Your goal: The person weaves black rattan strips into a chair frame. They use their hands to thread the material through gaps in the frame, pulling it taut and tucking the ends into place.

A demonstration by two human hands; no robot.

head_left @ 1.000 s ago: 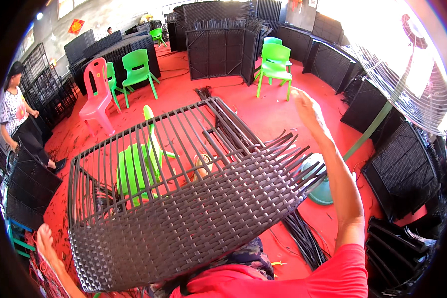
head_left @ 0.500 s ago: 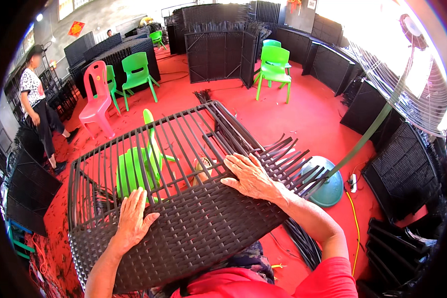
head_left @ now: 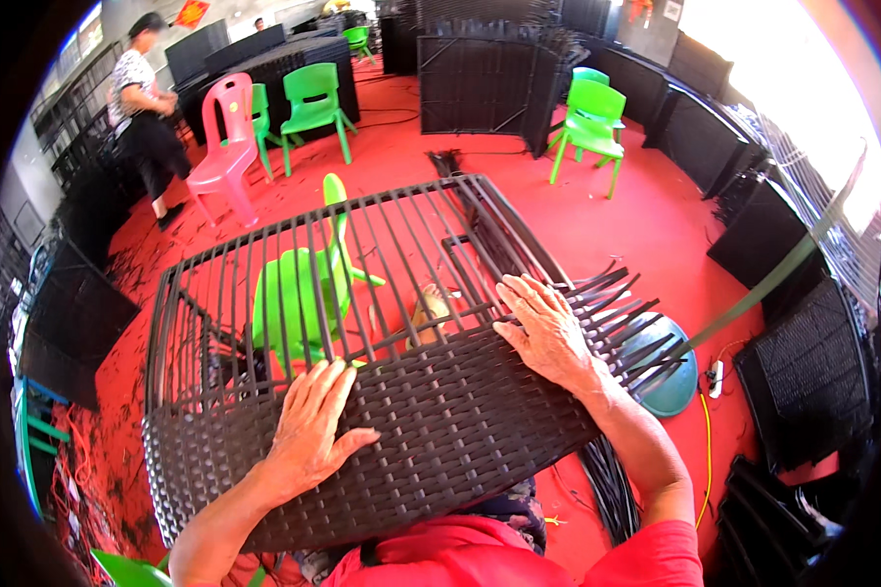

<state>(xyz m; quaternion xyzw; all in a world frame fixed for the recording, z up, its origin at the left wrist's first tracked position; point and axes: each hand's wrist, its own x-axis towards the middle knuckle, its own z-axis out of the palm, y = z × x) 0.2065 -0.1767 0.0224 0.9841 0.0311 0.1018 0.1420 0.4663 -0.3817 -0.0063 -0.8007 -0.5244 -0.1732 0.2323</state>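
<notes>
Panel (head_left: pixel 440 430), dark and partly woven, is laid across the lower middle of the frame. Left hand (head_left: pixel 308 430) and right hand (head_left: pixel 548 333) are pressed flat on its weave, fingers spread, nothing clasped. A red-yellow sign (head_left: pixel 191 13) is seen at upper left.

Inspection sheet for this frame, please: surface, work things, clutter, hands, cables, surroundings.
Surface: red floor.
Work things: dark brown half-woven wicker panel on a metal frame; loose strand ends stick out at its right.
Clutter: dark offcuts scattered on the floor; bundle of dark strips.
Hands: left hand and right hand flat on the weave, open.
Cables: yellow cord to a power strip.
Surroundings: green plastic chairs, pink chair, stacked dark panels, a person standing.
</notes>
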